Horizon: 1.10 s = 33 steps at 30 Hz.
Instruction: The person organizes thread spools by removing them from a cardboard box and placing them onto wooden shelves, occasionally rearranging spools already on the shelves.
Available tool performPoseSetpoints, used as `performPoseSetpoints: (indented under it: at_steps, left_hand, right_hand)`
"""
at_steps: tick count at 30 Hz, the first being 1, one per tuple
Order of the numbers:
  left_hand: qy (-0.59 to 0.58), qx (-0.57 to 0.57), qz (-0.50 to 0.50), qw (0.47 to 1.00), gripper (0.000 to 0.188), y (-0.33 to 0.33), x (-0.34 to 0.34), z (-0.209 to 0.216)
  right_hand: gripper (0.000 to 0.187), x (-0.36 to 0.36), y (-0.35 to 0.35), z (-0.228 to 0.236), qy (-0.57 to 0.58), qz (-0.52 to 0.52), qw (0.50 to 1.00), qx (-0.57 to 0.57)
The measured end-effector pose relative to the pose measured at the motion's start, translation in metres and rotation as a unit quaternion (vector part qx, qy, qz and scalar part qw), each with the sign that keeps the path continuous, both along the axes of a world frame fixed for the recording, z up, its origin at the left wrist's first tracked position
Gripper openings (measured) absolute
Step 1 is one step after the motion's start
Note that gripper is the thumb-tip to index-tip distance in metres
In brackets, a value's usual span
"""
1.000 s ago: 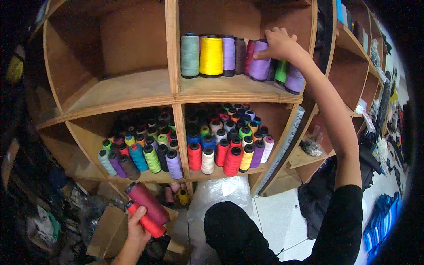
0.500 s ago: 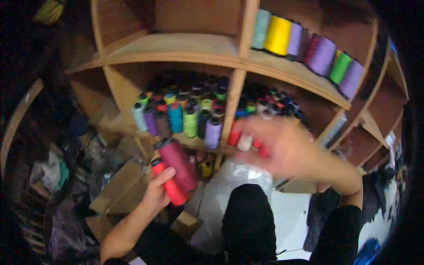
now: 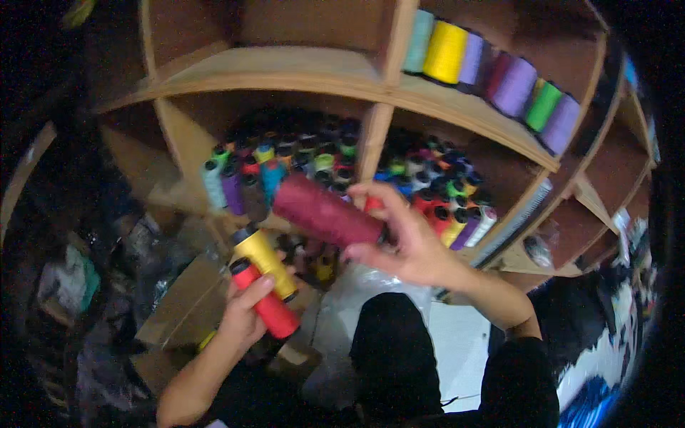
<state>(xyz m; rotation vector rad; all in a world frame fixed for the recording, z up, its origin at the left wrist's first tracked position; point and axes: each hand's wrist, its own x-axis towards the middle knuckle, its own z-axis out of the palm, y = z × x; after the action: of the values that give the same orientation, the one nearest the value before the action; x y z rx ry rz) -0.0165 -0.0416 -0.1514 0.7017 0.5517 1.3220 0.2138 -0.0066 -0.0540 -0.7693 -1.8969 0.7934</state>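
My left hand [image 3: 244,315] is closed around a red thread spool [image 3: 277,314], with a yellow thread spool [image 3: 265,255] tilted alongside it in the same grip. Across from it, my right hand [image 3: 421,250] pinches the end of a large maroon thread spool [image 3: 325,212], thumb below and fingers above. That spool hangs slantwise in front of the shelf, hiding part of the spools behind it. In the lower left compartment, small upright spools crowd together, among them a pale blue spool [image 3: 213,185]. Red, yellow and white spools stand in the right compartment behind my right hand.
A wooden shelf [image 3: 285,84] spans the view. Larger cones, including a yellow cone [image 3: 446,51], line its upper right level. Below lie an opened cardboard box [image 3: 178,303] and clear plastic wrapping [image 3: 342,321]. Bags and scraps are piled at the left.
My right hand has come left from the right compartment and taken the maroon spool out of my left hand. The yellow spool now shows beside the red one.
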Motion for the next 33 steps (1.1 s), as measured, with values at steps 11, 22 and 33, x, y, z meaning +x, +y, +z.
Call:
performPoseSetpoints:
  at_steps: [11,22,33]
  left_hand:
    - [0.032,0.002,-0.003,0.999,0.050,0.010,0.006,-0.009]
    - [0.015,0.008,-0.015,1.000,0.050,0.007,0.002,-0.009]
    - [0.032,0.013,-0.010,0.999,0.052,0.007,0.003,-0.005]
  right_hand:
    - [0.062,0.155,0.043,0.209,-0.307,-0.523,0.692,0.392]
    - [0.059,0.170,0.114,0.217,-0.452,-0.496,0.652,0.353]
    - [0.053,0.157,0.106,0.202,-0.453,-0.516,0.649,0.327]
